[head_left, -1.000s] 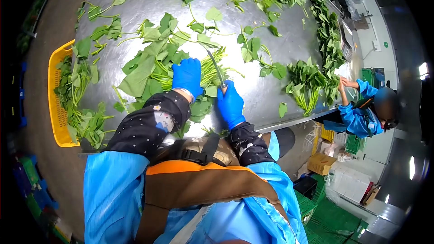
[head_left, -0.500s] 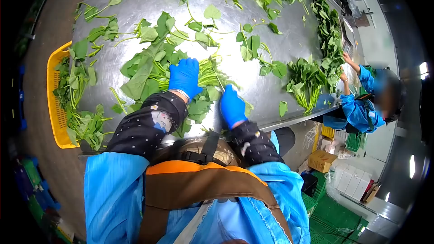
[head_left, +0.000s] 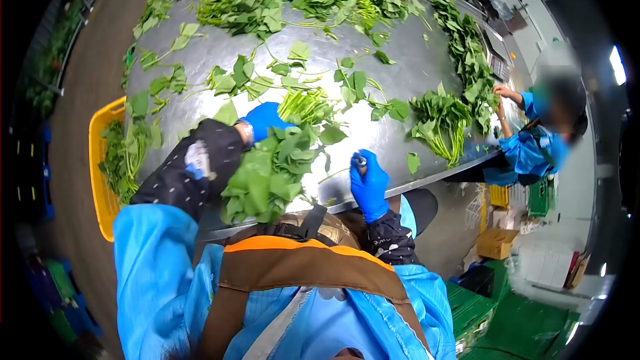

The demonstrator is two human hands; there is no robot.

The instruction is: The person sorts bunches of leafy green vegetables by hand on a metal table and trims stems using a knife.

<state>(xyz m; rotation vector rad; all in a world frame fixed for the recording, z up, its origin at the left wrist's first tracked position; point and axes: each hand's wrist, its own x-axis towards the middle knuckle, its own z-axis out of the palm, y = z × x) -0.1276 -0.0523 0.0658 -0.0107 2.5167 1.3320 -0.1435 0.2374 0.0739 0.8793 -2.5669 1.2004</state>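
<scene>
bright green leaves (head_left: 263,183), yellow-green stems (head_left: 303,105), blue gloves (head_left: 371,190), black white-flecked sleeves (head_left: 163,180), yellow basket (head_left: 100,173), silver-grey table (head_left: 413,43)

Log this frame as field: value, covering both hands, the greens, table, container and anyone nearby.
left_hand: blue-gloved left hand at the leafy bunch; fingers partly hidden
right_hand: blue-gloved right hand, closed around a handle; blade not discernible
table: metal table, loose stems scattered
far_side: heaped greens
separate_bunch: smaller bunch, right of both hands, apart from them
container: yellow crate beside the table at image left, greens inside
nearby: co-worker in blue at image right, hands at greens
</scene>
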